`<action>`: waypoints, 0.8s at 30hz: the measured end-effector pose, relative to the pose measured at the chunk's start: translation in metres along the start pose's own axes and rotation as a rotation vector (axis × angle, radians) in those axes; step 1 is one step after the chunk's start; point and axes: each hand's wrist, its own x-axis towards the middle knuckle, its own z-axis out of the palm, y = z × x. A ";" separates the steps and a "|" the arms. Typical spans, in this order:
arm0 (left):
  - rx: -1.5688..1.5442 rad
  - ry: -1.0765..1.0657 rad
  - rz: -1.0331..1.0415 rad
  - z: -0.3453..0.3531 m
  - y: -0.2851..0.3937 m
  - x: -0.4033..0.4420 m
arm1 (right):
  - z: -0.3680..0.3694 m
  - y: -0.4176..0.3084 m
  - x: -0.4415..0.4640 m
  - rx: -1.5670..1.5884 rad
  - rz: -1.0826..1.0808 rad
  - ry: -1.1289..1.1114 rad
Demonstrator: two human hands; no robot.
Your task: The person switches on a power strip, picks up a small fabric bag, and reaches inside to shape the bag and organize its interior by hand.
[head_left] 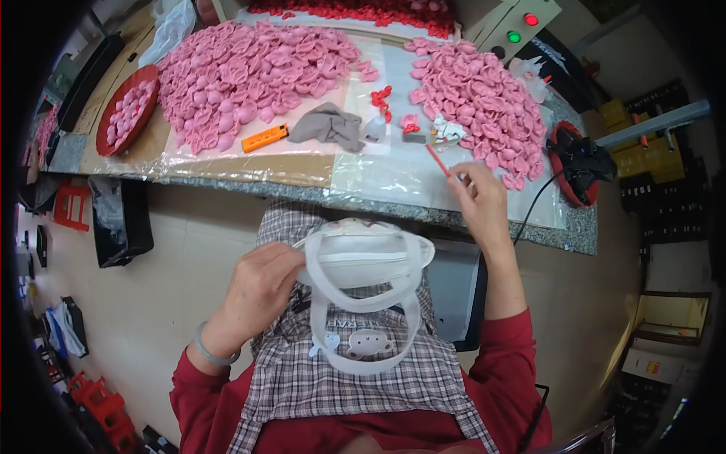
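A white handbag (355,261) with two loop handles lies on my lap, its zipped top facing me. My left hand (261,289) is closed on the bag's left edge. Over the front of the table, my right hand (481,203) pinches a thin red stick (438,160), whose tip points up and left. Just beyond that tip are a small grey block (416,138) and a crumpled white scrap (449,130). Pink flower-like pieces (476,102) are heaped to the right, with a larger pink heap (249,72) on the left.
A grey cloth (327,127) and an orange oblong tool (265,138) lie mid-table. A red bowl (130,110) of pink pieces stands at left. At right are a red dish with a black corded object (586,166) and a control box (514,30). The table's stone edge (302,194) runs before me.
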 end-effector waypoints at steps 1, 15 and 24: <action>-0.006 -0.010 0.008 0.002 0.002 0.000 | 0.010 0.007 0.002 -0.107 -0.021 -0.006; 0.194 -0.018 0.139 0.027 0.008 0.011 | 0.024 0.019 0.014 -0.187 0.035 0.010; 0.171 0.102 0.094 0.027 0.003 0.009 | -0.045 -0.021 -0.050 1.019 -0.061 -0.756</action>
